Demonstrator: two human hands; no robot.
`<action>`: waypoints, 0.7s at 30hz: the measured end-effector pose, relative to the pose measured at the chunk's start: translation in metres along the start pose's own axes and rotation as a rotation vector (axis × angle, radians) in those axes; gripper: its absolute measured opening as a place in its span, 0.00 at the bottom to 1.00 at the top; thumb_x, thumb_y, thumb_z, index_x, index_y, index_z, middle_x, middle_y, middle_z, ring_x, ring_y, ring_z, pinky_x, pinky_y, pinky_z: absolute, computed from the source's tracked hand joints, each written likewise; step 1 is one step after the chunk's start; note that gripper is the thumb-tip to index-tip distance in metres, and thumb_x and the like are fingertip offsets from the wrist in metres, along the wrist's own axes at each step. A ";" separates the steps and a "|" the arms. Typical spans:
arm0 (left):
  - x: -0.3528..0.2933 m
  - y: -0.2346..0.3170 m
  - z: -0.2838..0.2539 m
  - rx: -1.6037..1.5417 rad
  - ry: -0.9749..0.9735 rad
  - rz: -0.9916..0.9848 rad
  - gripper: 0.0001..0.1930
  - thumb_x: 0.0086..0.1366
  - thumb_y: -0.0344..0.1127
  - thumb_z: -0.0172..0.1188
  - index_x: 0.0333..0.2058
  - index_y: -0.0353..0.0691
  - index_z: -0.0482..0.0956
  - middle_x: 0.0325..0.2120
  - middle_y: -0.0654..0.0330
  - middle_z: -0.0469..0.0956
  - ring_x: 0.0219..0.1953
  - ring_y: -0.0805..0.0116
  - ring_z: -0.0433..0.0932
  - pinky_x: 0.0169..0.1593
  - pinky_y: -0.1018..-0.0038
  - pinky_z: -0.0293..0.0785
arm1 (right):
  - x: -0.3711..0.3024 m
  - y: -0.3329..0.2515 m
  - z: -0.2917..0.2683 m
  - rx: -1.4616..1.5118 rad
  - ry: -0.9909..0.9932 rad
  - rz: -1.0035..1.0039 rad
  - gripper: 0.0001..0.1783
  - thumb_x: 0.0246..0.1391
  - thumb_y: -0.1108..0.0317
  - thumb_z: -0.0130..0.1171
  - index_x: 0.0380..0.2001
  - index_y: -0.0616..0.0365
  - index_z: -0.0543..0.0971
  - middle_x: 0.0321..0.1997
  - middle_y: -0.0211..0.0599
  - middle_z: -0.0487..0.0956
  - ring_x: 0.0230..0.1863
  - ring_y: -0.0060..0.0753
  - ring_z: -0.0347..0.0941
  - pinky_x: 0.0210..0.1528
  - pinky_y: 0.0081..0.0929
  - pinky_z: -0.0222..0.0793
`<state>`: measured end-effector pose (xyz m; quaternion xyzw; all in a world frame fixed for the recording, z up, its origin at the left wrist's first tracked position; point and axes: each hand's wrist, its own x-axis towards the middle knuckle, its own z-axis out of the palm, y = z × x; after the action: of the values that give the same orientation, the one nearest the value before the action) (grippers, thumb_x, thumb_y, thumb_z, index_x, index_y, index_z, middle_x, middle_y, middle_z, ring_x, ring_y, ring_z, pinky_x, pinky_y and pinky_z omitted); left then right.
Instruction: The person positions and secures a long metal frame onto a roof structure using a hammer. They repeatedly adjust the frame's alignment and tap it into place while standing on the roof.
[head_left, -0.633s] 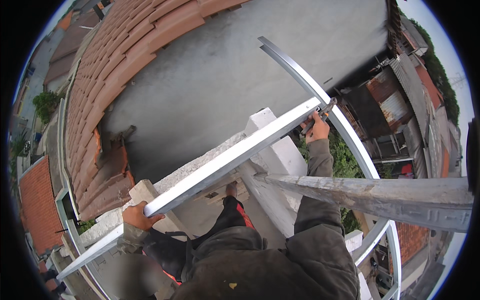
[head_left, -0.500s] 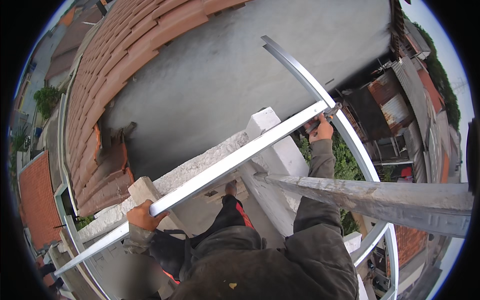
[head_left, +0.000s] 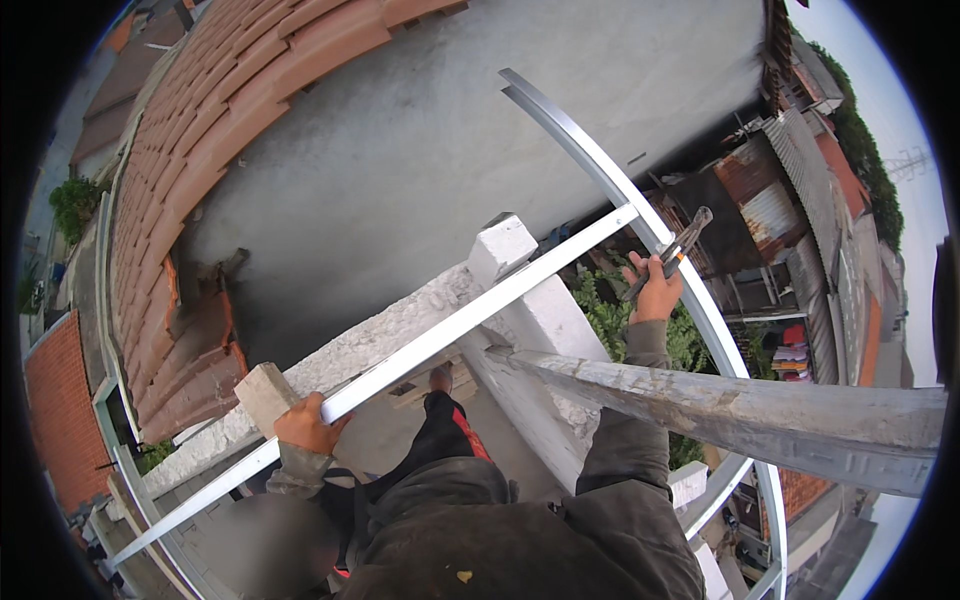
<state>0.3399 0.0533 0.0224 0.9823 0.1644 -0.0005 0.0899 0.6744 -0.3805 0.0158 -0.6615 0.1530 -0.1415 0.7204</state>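
Note:
My left hand is closed around a long silvery metal bar, which runs diagonally from lower left to upper right. The bar's far end meets a second metal channel, which looks bowed in this view. Just right of that joint, my right hand grips a pair of pliers with dark jaws and a bit of orange on the handles. The pliers' jaws point up and right, across the channel. Whether they touch the metal I cannot tell.
A weathered wooden beam crosses at right, near my right forearm. Below the bar lie a rough white wall, a white post and a wood block. Clay roof tiles edge the upper left. Greenery grows far below.
My right hand and the pliers have moved right, away from the bar's end, which now shows more plainly. My left hand still holds the bar. The whole view has shifted slightly.

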 end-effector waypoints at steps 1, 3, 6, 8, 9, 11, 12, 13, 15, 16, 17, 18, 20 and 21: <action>0.002 0.002 0.003 0.008 -0.021 -0.004 0.24 0.45 0.54 0.75 0.27 0.43 0.73 0.18 0.55 0.79 0.23 0.52 0.80 0.27 0.61 0.74 | -0.004 -0.003 -0.005 0.005 -0.004 -0.008 0.09 0.63 0.70 0.52 0.42 0.65 0.70 0.32 0.36 0.75 0.44 0.44 0.81 0.37 0.39 0.83; 0.005 0.005 0.006 0.005 -0.014 -0.011 0.25 0.45 0.54 0.75 0.26 0.43 0.73 0.18 0.55 0.79 0.23 0.52 0.80 0.26 0.61 0.74 | -0.011 -0.011 -0.013 0.014 -0.014 -0.022 0.08 0.64 0.70 0.51 0.40 0.65 0.71 0.31 0.37 0.75 0.45 0.47 0.81 0.35 0.40 0.84; 0.008 0.009 0.009 0.005 -0.028 -0.023 0.25 0.46 0.54 0.75 0.26 0.42 0.73 0.18 0.54 0.79 0.23 0.52 0.80 0.26 0.60 0.74 | -0.017 -0.019 -0.024 0.005 -0.040 -0.013 0.08 0.65 0.70 0.51 0.40 0.65 0.70 0.31 0.38 0.75 0.43 0.48 0.81 0.36 0.42 0.84; 0.010 0.010 0.005 0.011 -0.031 -0.024 0.24 0.46 0.54 0.75 0.26 0.42 0.73 0.18 0.54 0.79 0.22 0.52 0.80 0.26 0.60 0.74 | -0.022 -0.018 -0.029 -0.011 -0.050 -0.010 0.10 0.63 0.70 0.51 0.44 0.64 0.68 0.31 0.38 0.76 0.40 0.45 0.81 0.35 0.39 0.83; 0.010 0.011 0.003 0.010 -0.025 -0.023 0.24 0.46 0.54 0.75 0.26 0.42 0.73 0.18 0.55 0.79 0.22 0.52 0.80 0.26 0.60 0.73 | -0.022 -0.016 -0.030 -0.007 -0.060 -0.010 0.10 0.63 0.70 0.51 0.45 0.64 0.68 0.32 0.38 0.76 0.40 0.45 0.81 0.35 0.39 0.83; 0.009 0.010 0.001 0.011 -0.012 -0.019 0.24 0.46 0.54 0.75 0.26 0.42 0.73 0.18 0.55 0.79 0.22 0.52 0.80 0.25 0.60 0.73 | -0.025 -0.013 -0.032 -0.003 -0.082 -0.009 0.10 0.63 0.70 0.51 0.45 0.64 0.67 0.32 0.39 0.76 0.40 0.45 0.81 0.34 0.39 0.83; 0.011 0.008 0.000 0.014 -0.005 -0.016 0.24 0.47 0.54 0.74 0.27 0.42 0.73 0.18 0.55 0.79 0.22 0.52 0.80 0.25 0.60 0.74 | -0.026 -0.012 -0.032 0.003 -0.080 -0.004 0.10 0.64 0.70 0.51 0.45 0.64 0.67 0.32 0.39 0.76 0.39 0.45 0.81 0.34 0.39 0.83; 0.012 0.007 -0.002 0.017 0.006 -0.016 0.24 0.47 0.54 0.74 0.27 0.42 0.73 0.18 0.55 0.79 0.22 0.52 0.80 0.25 0.60 0.74 | -0.026 -0.013 -0.030 0.011 -0.083 -0.002 0.10 0.64 0.70 0.51 0.45 0.64 0.67 0.32 0.39 0.76 0.39 0.45 0.81 0.34 0.40 0.83; 0.015 0.006 0.000 0.002 -0.020 -0.025 0.24 0.47 0.54 0.74 0.27 0.42 0.73 0.19 0.55 0.79 0.22 0.52 0.80 0.25 0.60 0.74 | -0.024 -0.012 -0.029 0.014 -0.081 0.007 0.10 0.64 0.71 0.50 0.45 0.64 0.67 0.32 0.40 0.76 0.38 0.45 0.81 0.34 0.41 0.83; 0.014 0.005 0.002 -0.005 -0.033 -0.030 0.24 0.47 0.54 0.74 0.27 0.42 0.73 0.19 0.55 0.79 0.22 0.52 0.80 0.26 0.60 0.74 | -0.022 -0.010 -0.032 0.010 -0.077 0.014 0.10 0.64 0.71 0.50 0.45 0.65 0.67 0.32 0.40 0.76 0.38 0.45 0.81 0.35 0.41 0.83; 0.015 0.005 0.003 -0.005 -0.015 -0.023 0.24 0.47 0.54 0.74 0.27 0.42 0.73 0.19 0.56 0.79 0.22 0.52 0.80 0.26 0.60 0.74 | -0.021 -0.010 -0.033 0.009 -0.068 0.017 0.10 0.64 0.71 0.50 0.45 0.65 0.67 0.32 0.40 0.76 0.37 0.45 0.81 0.35 0.42 0.84; 0.015 0.005 0.004 -0.006 0.003 -0.016 0.24 0.47 0.54 0.74 0.27 0.42 0.73 0.19 0.56 0.79 0.22 0.52 0.80 0.26 0.60 0.74 | -0.020 -0.011 -0.031 0.013 -0.071 0.018 0.09 0.64 0.71 0.50 0.43 0.65 0.67 0.32 0.40 0.76 0.37 0.45 0.81 0.35 0.43 0.84; 0.010 0.007 0.007 -0.005 -0.001 -0.019 0.24 0.47 0.55 0.74 0.27 0.42 0.73 0.19 0.56 0.79 0.22 0.52 0.80 0.26 0.60 0.74 | -0.021 -0.009 -0.028 0.006 -0.090 0.012 0.09 0.64 0.71 0.50 0.43 0.66 0.68 0.32 0.40 0.76 0.38 0.45 0.81 0.36 0.42 0.83; 0.011 0.006 0.006 0.002 -0.015 -0.027 0.25 0.47 0.55 0.74 0.27 0.42 0.73 0.20 0.56 0.80 0.23 0.53 0.81 0.26 0.61 0.74 | -0.020 -0.008 -0.025 0.002 -0.101 0.009 0.09 0.64 0.71 0.50 0.43 0.66 0.68 0.32 0.40 0.76 0.38 0.44 0.81 0.36 0.42 0.83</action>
<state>0.3520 0.0497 0.0170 0.9800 0.1770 -0.0093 0.0901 0.6456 -0.3958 0.0229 -0.6664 0.1191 -0.1048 0.7285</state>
